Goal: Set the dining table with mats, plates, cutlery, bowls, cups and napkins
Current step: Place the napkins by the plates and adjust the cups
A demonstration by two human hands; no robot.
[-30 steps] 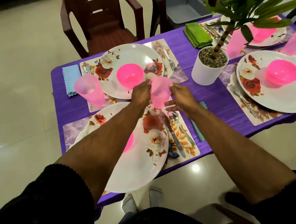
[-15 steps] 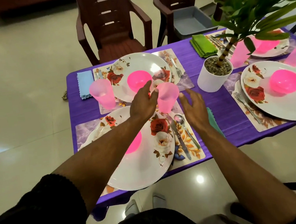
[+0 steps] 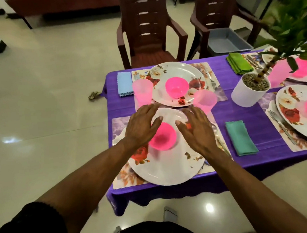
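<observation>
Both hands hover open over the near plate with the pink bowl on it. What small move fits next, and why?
Probably draw both hands back. The left hand and right hand hold nothing, and the near white floral plate already carries its bright pink plastic bowl, with a translucent pink plastic cup standing just beyond.

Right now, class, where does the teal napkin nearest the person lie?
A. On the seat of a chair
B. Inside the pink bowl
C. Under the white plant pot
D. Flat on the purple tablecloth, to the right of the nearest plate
D: the teal napkin lies flat on the purple tablecloth, right of the nearest plate and apart from the white plant pot.
</observation>
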